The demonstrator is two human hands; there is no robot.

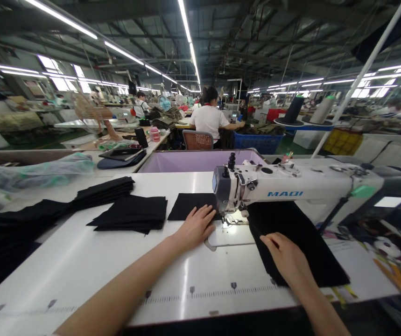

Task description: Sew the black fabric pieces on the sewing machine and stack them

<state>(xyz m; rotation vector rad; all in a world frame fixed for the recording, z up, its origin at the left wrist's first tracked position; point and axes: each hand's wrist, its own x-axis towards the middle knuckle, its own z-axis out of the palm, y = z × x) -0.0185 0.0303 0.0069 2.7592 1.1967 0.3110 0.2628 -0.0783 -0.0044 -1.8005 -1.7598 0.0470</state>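
Observation:
My left hand (198, 225) lies with fingers stretched out, its tips on a small black fabric piece (183, 206) just left of the needle area. Over the left edge of a larger black fabric panel (303, 249), my right hand (286, 254) is closed, with fingers bent and pressed together at the cloth. That panel spreads right of the needle, partly under the arm of the white sewing machine (319, 182). A lit needle plate (237, 218) shows between the two cloths.
Stacked black fabric pieces (133, 212) lie on the white table (116, 275) to the left, with another folded stack (104, 191) behind. Past the table's far edge is a lilac-lined bin (189, 161). A person (209, 116) sits beyond it. Orange-handled scissors (396, 280) are at far right.

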